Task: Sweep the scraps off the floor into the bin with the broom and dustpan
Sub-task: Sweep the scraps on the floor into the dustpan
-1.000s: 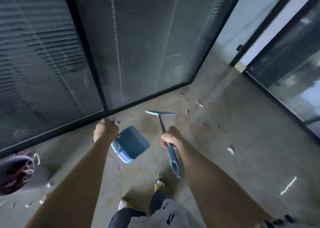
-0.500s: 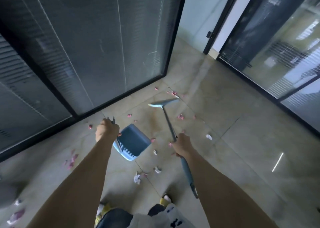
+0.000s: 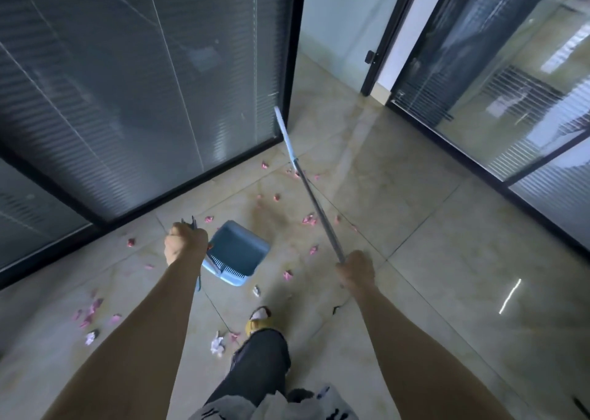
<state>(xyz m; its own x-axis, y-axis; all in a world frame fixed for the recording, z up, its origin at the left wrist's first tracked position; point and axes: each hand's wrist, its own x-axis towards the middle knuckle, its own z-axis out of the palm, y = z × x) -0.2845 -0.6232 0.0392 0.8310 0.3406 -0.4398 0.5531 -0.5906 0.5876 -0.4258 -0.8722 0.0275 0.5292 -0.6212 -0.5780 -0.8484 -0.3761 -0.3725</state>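
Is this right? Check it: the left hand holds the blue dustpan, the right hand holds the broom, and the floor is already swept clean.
Not clean. The head view shows pink scraps scattered on the floor. The left hand does hold the blue dustpan, the right hand the broom.

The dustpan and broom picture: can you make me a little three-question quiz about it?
1. True or false: the left hand holds the blue dustpan.
2. Which hand grips the broom? A) left B) right C) both
3. Fill in: the scraps on the tiled floor are mostly ____ in colour.

Key: 1 true. 2 B, the right hand. 3 pink.
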